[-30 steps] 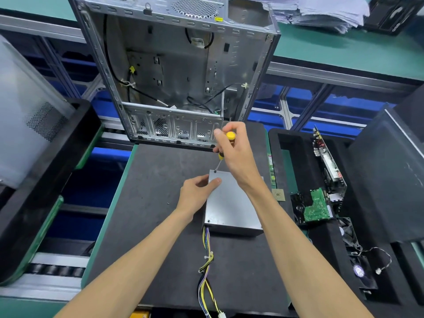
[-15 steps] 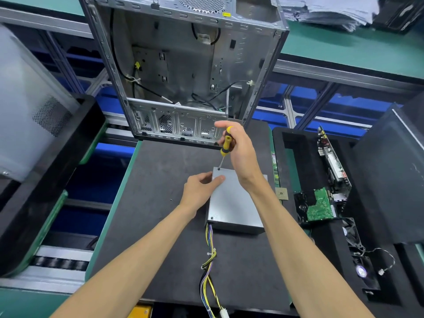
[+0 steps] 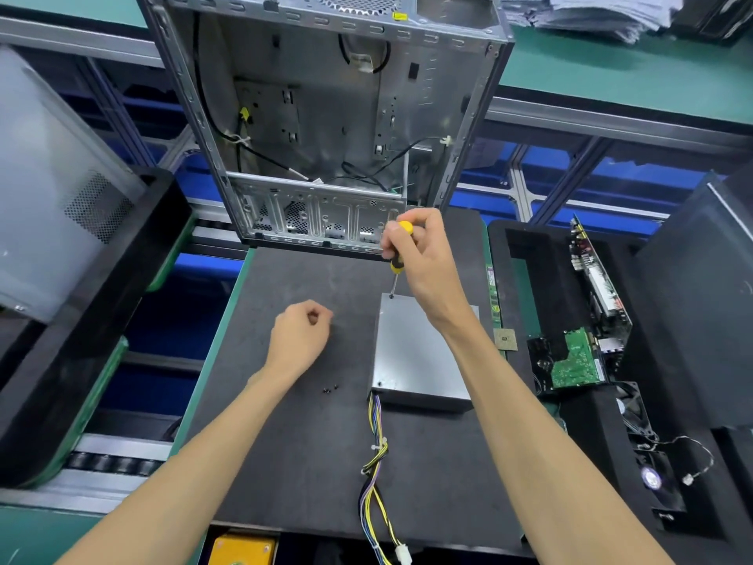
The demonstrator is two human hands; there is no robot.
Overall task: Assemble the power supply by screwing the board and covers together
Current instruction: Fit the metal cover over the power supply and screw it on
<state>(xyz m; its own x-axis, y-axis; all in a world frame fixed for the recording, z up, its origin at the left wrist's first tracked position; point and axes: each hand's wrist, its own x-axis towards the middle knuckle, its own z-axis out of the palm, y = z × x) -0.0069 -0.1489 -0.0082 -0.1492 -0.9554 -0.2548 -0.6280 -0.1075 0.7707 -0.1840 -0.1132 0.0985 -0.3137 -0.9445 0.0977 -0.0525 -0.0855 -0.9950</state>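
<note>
A grey metal power supply box [image 3: 411,360] lies flat on the dark work mat [image 3: 309,442], with a bundle of yellow, purple and black wires [image 3: 375,462] trailing from its near left corner. My right hand [image 3: 423,263] grips a yellow-handled screwdriver [image 3: 397,256] held upright, its tip resting on the box's far left corner. My left hand [image 3: 301,336] hovers over the mat left of the box, fingers curled into a loose fist; whether it holds anything is hidden. Two small black screws [image 3: 330,388] lie on the mat near the left wrist.
An open metal computer case [image 3: 326,116] stands at the mat's far edge. Right of the mat, a black foam tray [image 3: 529,254] holds circuit boards [image 3: 574,360] and a fan [image 3: 648,475]. A grey panel [image 3: 45,205] leans in a black holder at left. A yellow object [image 3: 240,550] sits at the near edge.
My left hand has let go of the box's left edge and moved left over the mat, curling shut. My right hand keeps the screwdriver on the far left corner.
</note>
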